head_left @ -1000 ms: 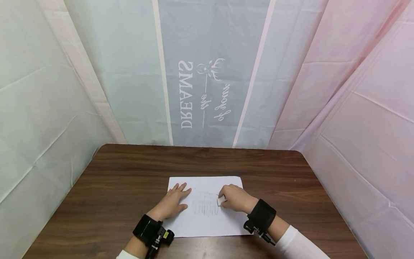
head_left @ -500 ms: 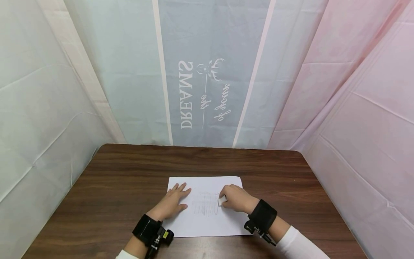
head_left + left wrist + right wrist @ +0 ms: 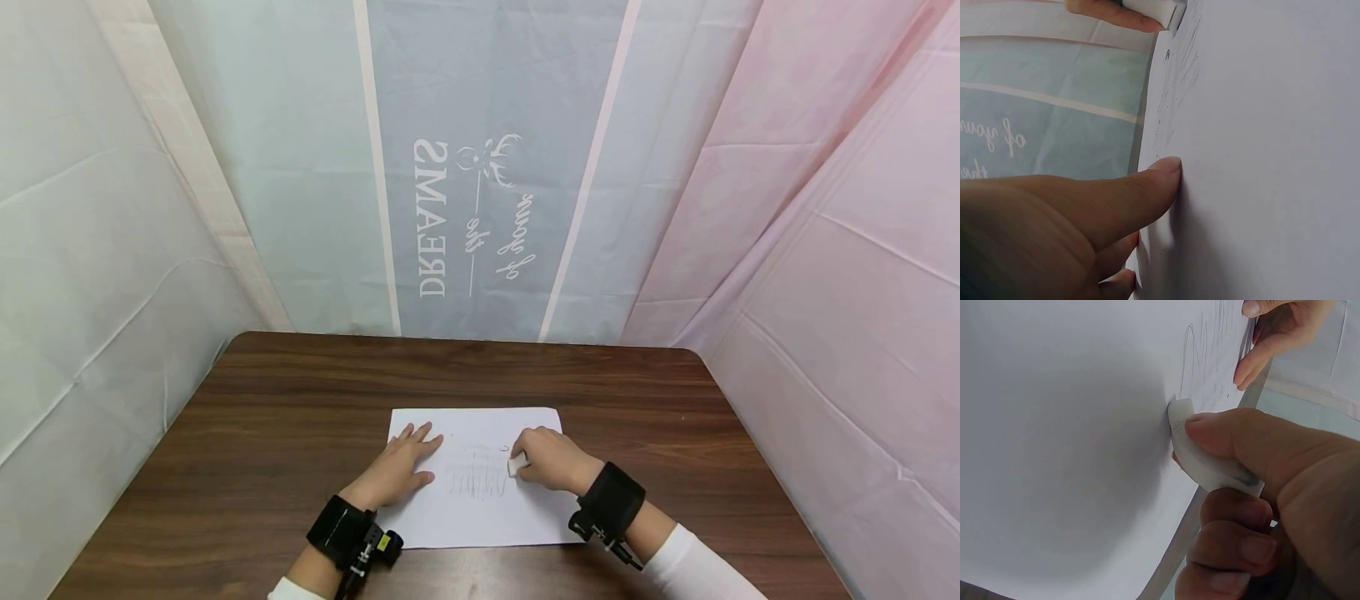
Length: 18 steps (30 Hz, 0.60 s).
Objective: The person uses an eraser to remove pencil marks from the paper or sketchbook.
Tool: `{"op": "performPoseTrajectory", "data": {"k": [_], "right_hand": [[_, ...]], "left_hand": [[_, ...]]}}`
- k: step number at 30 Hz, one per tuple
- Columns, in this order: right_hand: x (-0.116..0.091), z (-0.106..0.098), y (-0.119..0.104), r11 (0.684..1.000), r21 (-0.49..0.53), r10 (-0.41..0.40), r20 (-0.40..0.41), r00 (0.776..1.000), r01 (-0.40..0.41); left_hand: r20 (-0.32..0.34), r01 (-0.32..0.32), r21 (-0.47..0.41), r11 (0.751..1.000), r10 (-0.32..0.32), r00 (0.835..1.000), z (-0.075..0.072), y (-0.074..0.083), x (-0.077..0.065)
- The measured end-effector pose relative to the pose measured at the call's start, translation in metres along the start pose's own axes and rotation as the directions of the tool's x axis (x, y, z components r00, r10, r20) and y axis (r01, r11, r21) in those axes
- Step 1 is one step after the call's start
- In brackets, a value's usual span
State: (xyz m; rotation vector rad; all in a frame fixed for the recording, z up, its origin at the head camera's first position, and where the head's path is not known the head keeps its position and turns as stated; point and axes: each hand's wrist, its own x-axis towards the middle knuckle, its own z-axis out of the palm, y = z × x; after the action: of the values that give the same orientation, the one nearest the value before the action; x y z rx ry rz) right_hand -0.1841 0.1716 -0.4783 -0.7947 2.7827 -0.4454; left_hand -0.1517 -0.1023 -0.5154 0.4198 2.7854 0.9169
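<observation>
White eraser meets the paper right beside the dark marks, clamped in the right hand between thumb and curled fingers, seemingly for close control, while the left hand lies with fingers apart, apparently pinning the paper steady on the worktop!

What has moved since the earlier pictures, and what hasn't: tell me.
The right hand has shifted slightly rightward over the paper, the white eraser moving with it. Nothing was taken hold of or let go. The left hand and paper stayed put.
</observation>
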Motion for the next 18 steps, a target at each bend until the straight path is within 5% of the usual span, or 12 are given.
{"op": "performPoseTrajectory", "data": {"k": [18], "right_hand": [[-0.0046, -0.0031, 0.0011, 1.000, 0.007, 0.014, 0.005, 1.000, -0.014]], "left_hand": [[0.006, 0.001, -0.009, 1.000, -0.001, 1.000, -0.0020, 0.0014, -0.0013]]}}
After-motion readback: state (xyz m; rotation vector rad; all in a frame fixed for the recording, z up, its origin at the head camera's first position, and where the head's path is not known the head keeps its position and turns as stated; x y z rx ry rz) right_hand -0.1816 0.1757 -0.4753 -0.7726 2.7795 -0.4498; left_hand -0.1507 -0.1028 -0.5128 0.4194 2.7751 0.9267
